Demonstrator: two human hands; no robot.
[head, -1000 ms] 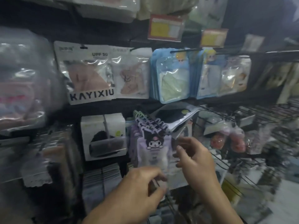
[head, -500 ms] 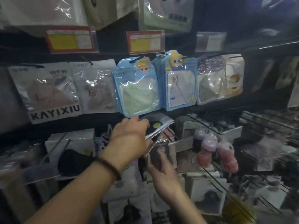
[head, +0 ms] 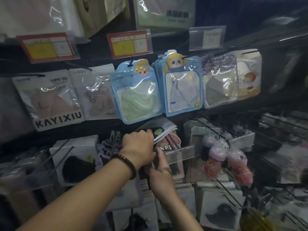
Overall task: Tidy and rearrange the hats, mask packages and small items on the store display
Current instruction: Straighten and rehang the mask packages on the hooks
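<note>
Your right hand point(head: 160, 169) has risen close beneath your left hand point(head: 139, 145), fingers straight, perhaps touching the pegged packets point(head: 170, 141). Left fingers curl over the black mask package point(head: 160, 128), just below the blue mask packs point(head: 138, 92).

Dark rack point(head: 216, 112) holds hanging mask packages point(head: 138, 92), possibly trinkets point(head: 218, 154).
</note>
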